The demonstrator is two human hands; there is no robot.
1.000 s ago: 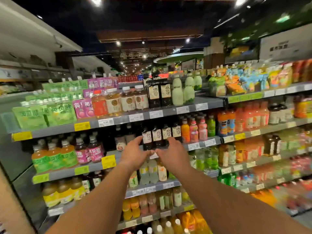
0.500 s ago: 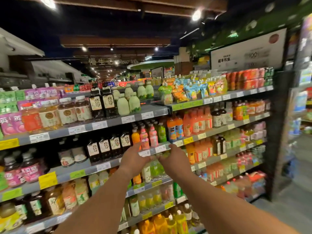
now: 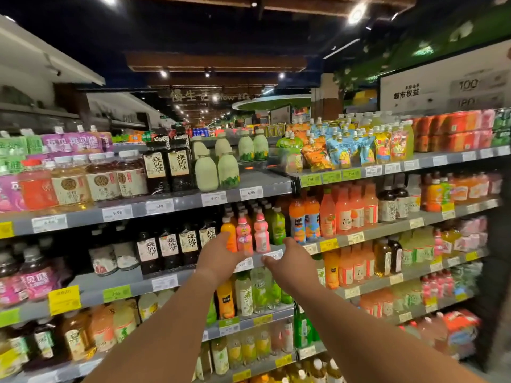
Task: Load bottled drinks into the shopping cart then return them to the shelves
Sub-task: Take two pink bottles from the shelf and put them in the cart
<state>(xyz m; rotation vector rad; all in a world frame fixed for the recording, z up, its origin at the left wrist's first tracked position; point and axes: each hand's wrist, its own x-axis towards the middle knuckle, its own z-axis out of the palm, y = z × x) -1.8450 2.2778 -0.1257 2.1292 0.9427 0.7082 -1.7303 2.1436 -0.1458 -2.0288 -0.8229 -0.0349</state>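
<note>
Bottles of pink drink with pink caps [image 3: 252, 234], upright on the grey metal shelf [image 3: 177, 275], stand just above and between both hands, the left hand [image 3: 218, 255] nearer, the right hand [image 3: 290, 258] beside, both empty with fingers loosely spread.

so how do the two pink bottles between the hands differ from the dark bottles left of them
The pink bottles are small and slim with pale pink caps; the dark bottles are taller, broader and nearly black. The pink bottles carry colourful labels, the dark bottles cream labels with large black characters. The pink bottles stand between the left hand and right hand; the dark bottles stand beyond the left hand. Both kinds stand upright on the same shelf.
</note>
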